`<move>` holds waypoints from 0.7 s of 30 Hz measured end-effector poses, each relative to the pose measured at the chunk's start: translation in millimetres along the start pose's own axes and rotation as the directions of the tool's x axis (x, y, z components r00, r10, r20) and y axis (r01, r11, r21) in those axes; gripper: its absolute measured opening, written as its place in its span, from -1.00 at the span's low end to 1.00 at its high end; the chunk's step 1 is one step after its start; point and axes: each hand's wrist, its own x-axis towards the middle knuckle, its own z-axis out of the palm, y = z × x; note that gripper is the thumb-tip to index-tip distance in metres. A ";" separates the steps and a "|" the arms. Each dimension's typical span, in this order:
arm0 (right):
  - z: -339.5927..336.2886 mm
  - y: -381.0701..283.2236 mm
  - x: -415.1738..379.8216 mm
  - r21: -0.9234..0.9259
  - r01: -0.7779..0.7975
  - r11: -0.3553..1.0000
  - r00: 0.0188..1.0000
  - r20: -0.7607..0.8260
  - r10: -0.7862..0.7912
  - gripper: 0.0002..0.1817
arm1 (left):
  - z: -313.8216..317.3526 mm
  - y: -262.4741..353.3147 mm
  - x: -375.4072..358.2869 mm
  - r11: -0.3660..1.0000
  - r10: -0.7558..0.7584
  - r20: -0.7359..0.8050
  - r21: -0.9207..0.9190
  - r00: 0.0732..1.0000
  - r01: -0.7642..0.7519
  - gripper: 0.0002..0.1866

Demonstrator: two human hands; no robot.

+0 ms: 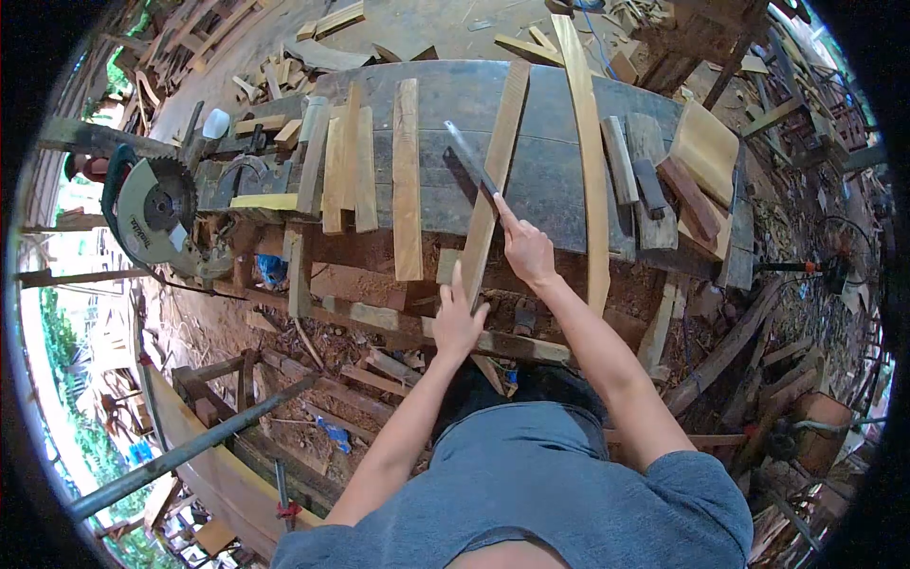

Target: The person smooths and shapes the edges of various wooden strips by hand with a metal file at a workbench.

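A long narrow wooden plank (495, 156) lies across the dark workbench, its near end sticking out over the front edge. My left hand (457, 324) is around that near end, index finger along one side and thumb on the other. My right hand (529, 250) is closed on the dark near end of a flat metal bar (464, 150), index finger stretched along it. The bar slants away to the left across the bench and has a small hole at its far tip. A small wood block (446, 266) sits just left of the plank by my left fingertips.
Several cut boards (407, 180) lie left of the plank. A longer strip (590, 161) lies to the right, near dark blocks (650, 186) and a curved wood piece (705, 152). A circular saw (152, 211) stands at the bench's left end. A metal pipe (204, 439) crosses lower left.
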 end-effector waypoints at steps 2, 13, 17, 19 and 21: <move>-2.6 5.7 1.0 0.091 0.012 0.996 1.000 -0.024 -0.010 -0.33 | -2.4 -6.3 17.7 0.996 0.046 0.037 -0.073 0.998 -0.043 0.02; -31.6 -11.3 -12.4 -0.063 0.176 0.982 0.983 -0.046 -0.179 -0.33 | -14.8 -20.1 26.1 0.499 0.154 0.538 -0.766 0.829 0.405 -0.39; -34.3 -19.6 0.0 -0.106 0.209 0.972 0.978 0.015 -0.209 -0.36 | -17.2 -25.5 21.9 0.061 0.287 0.703 -0.691 0.650 0.721 -0.47; -29.2 -17.4 9.3 -0.138 0.225 0.965 0.972 -0.040 -0.232 -0.36 | -19.7 -23.9 23.1 0.149 0.230 0.711 -0.701 0.664 0.698 -0.47; -33.4 -11.5 16.8 -0.154 0.174 0.973 0.981 -0.062 -0.185 -0.36 | -7.4 -23.3 31.4 0.592 0.095 0.481 -0.731 0.872 0.339 -0.42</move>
